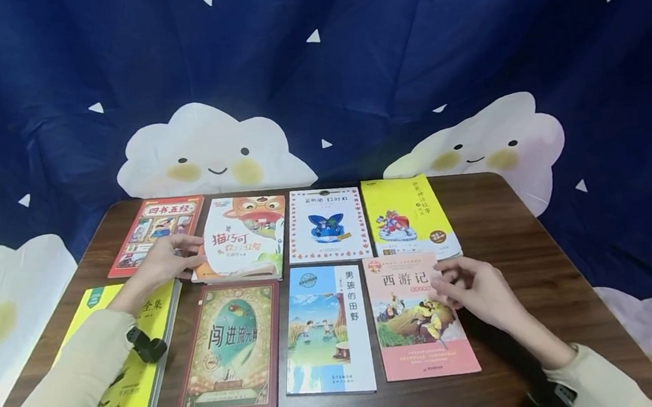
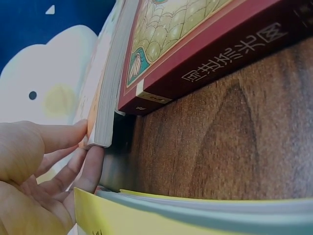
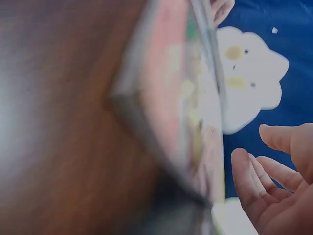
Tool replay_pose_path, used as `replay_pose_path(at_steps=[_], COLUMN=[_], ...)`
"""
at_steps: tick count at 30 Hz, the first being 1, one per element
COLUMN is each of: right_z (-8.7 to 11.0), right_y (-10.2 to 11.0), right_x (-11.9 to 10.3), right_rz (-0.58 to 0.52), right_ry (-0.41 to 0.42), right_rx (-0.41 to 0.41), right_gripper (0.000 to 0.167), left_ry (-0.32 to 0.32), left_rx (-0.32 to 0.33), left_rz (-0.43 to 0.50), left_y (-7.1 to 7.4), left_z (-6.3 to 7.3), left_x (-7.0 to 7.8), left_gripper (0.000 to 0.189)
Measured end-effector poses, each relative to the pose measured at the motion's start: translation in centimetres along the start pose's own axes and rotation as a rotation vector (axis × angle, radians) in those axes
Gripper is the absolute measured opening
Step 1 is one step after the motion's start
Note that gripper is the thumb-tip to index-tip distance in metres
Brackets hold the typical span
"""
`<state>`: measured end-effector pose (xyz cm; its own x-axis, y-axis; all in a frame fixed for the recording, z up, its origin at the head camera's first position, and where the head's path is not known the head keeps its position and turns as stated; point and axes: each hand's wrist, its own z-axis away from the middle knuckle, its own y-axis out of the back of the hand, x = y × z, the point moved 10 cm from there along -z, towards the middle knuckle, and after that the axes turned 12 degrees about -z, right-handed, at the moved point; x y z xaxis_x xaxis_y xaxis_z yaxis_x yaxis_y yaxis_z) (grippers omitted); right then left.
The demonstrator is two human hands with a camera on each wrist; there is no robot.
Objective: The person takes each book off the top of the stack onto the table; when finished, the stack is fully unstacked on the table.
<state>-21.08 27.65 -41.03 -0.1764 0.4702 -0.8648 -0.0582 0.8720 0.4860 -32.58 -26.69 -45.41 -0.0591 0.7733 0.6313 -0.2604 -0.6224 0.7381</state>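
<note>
My left hand [image 1: 168, 266] is at the left edge of a white picture book [image 1: 245, 237] with an orange cat on its cover. In the left wrist view, the thumb [image 2: 66, 135] lies on that book's cover at the corner, with the fingers beneath, pinching it. The right hand [image 1: 478, 290] hovers by the upper right side of a pink book [image 1: 426, 361], overlapping its edge in the head view. Its thumb and fingers [image 3: 244, 169] are spread apart with nothing between them in the right wrist view.
Around these lie a red book [image 1: 154, 230], a blue-butterfly book [image 1: 326, 220], a yellow book [image 1: 405, 202], a green-and-maroon book [image 1: 230, 370], a light blue book [image 1: 323, 354] and another yellow book [image 1: 125, 386] under the left forearm. A dark blue cloud-print curtain [image 1: 348, 64] hangs behind the wooden table [image 1: 518, 237].
</note>
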Motion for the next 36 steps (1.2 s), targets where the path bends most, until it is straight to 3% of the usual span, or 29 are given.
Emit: replay_pose_path(at_steps=[5,12,16,21,28,36], right_z=[-3.7,-9.4,-11.3,-13.1,-14.4,-15.5], right_y=[-4.1,-12.9,-17.4,-21.9,-25.1,-25.6], right_x=[-1.8,-3.1,-3.5,-3.7,-3.9,-4.5], right_rz=[-0.136,-0.408,-0.561,-0.640,-0.653,-0.549], right_ry=[-0.093,-0.251,-0.345,-0.407,-0.458,-0.459], right_rx=[-0.133,-0.301,-0.366,-0.401,-0.355,-0.292], right_gripper=[0.037,0.049,0.051,0.050,0.043,0.059], left_ry=[0.001,-0.008,-0.009,0.006,0.022,0.025], left_rx=[0.004,0.021,0.017,0.010,-0.002,-0.007], left_rz=[0.000,0.013,0.020,0.021,0.013,0.012], left_y=[0.0,-0.2,-0.3,-0.4,-0.4,-0.1], left_z=[0.0,-0.1,-0.1,-0.1,-0.1,0.0], left_x=[0.0,-0.1,-0.1,-0.1,0.0,0.5], left_gripper=[0.054,0.052,0.052,0.053,0.056,0.056])
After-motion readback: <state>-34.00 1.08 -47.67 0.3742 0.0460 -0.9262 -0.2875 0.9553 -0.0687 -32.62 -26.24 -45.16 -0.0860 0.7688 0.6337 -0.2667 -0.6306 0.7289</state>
